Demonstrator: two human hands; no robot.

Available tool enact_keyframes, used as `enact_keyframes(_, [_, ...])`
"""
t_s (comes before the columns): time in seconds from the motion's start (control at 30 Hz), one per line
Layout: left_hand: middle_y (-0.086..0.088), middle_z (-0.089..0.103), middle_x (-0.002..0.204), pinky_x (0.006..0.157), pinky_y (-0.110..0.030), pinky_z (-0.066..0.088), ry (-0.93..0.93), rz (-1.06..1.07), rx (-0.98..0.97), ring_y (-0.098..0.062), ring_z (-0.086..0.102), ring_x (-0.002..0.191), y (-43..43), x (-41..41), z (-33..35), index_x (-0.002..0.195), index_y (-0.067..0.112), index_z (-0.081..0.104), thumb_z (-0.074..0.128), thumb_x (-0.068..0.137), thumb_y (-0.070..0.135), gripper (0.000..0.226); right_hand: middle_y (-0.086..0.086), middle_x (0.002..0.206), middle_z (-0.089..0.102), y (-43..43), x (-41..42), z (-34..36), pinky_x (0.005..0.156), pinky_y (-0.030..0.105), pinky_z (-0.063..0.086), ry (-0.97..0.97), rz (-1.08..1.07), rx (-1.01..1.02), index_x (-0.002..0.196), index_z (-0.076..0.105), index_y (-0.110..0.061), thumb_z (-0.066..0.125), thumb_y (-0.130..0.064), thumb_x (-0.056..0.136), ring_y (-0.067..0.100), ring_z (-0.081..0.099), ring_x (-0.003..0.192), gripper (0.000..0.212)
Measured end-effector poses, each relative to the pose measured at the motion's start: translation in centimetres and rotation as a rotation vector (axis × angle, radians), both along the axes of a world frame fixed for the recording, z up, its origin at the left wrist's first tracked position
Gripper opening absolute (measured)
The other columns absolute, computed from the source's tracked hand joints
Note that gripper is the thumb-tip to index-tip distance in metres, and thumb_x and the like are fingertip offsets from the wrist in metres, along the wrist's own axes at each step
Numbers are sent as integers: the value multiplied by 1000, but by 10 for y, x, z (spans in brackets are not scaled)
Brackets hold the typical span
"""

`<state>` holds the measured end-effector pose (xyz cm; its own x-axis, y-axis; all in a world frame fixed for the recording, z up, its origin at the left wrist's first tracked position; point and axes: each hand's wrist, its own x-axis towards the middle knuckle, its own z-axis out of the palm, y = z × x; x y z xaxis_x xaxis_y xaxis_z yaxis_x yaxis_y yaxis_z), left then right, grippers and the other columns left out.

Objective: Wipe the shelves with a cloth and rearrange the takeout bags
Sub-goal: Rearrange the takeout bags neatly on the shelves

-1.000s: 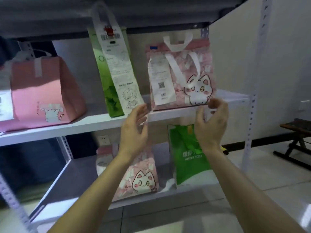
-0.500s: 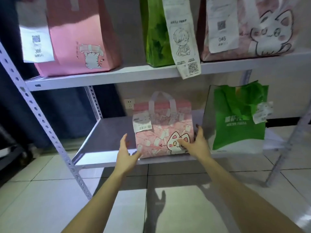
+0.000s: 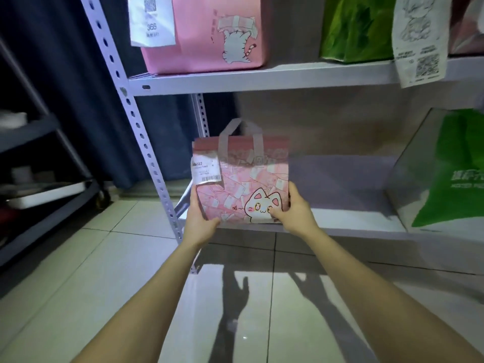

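Note:
A small pink cat-print takeout bag [image 3: 243,184] with grey handles and a white receipt stands at the left end of the lower shelf [image 3: 353,218]. My left hand [image 3: 200,221] grips its lower left corner, and my right hand [image 3: 294,212] grips its lower right corner with the thumb on the front. A green bag [image 3: 455,174] stands at the right on the same shelf. On the upper shelf [image 3: 262,77] sit a plain pink bag [image 3: 207,32] and a green bag [image 3: 358,27] with a long receipt. No cloth is in view.
A perforated white upright [image 3: 146,150] runs down the rack's left front. A dark rack with trays [image 3: 44,195] stands at the left, in front of a dark curtain [image 3: 78,74]. Glossy floor tiles [image 3: 235,310] lie below.
My hands left the upper shelf's cat bag and dropped to the lower shelf. They now grip the small cat-print bag, which has shifted toward the shelf's left end. The view has tilted down.

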<state>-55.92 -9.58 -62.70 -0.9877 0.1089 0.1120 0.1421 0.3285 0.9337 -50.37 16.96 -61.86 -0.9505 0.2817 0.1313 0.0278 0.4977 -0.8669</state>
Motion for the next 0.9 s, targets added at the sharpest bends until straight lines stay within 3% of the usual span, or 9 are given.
enact_keyframes(0.17, [-9, 41, 162, 119, -62, 46, -29, 80, -53, -28, 47, 151, -33, -12, 5, 169, 40, -5, 89, 79, -6, 138, -2, 138, 63, -53, -19, -11, 99, 46, 58, 24, -16, 17, 155, 34, -37, 73, -16, 93, 23, 64, 122, 77])
enact_keyframes(0.3, [-12, 24, 167, 129, -58, 31, -20, 144, -179, -31, 32, 155, -34, -13, 4, 171, 27, -14, 90, 84, 5, 138, -1, 141, 58, -58, -23, -15, 94, 38, 54, 21, -21, 54, 157, 31, -39, 72, -17, 95, 22, 59, 123, 78])
enact_keyframes(0.4, [-11, 15, 172, 129, -52, 32, -13, 176, -250, -31, 29, 159, -29, -12, 1, 170, 23, -21, 85, 90, 8, 133, -4, 142, 60, -49, -21, -16, 101, 45, 57, 6, 18, 49, 157, 28, -44, 77, -18, 94, 21, 61, 126, 85])
enact_keyframes(0.53, [-15, 10, 174, 127, -54, 36, -36, 226, -346, -36, 29, 160, -18, -12, 3, 169, 26, -22, 86, 90, 16, 134, -9, 148, 60, -38, -17, -19, 104, 45, 58, -16, 26, 81, 162, 22, -43, 77, -20, 96, 16, 62, 129, 89])
enact_keyframes(0.63, [-18, 19, 167, 123, -54, 42, -70, 156, -354, -38, 42, 151, -17, -14, 5, 171, 28, -8, 84, 84, 3, 128, -6, 152, 59, -32, -18, -21, 103, 45, 58, -37, 20, 93, 165, 19, -44, 68, -18, 102, 20, 61, 134, 84])
enact_keyframes(0.77, [-17, 32, 167, 114, -56, 53, -107, 41, -402, -38, 48, 147, -14, -15, 6, 166, 19, 15, 81, 84, -1, 107, -1, 159, 51, -29, -22, -24, 104, 45, 58, -73, 29, 106, 166, 17, -43, 62, -15, 104, 23, 60, 135, 81])
enact_keyframes(0.9, [-11, 56, 150, 107, -55, 57, -15, 107, -443, -36, 58, 137, -12, -6, 9, 157, 17, 35, 78, 86, 0, 85, 2, 161, 49, -23, -22, -22, 107, 41, 54, -91, 52, 124, 167, 19, -37, 59, -10, 103, 22, 58, 136, 80])
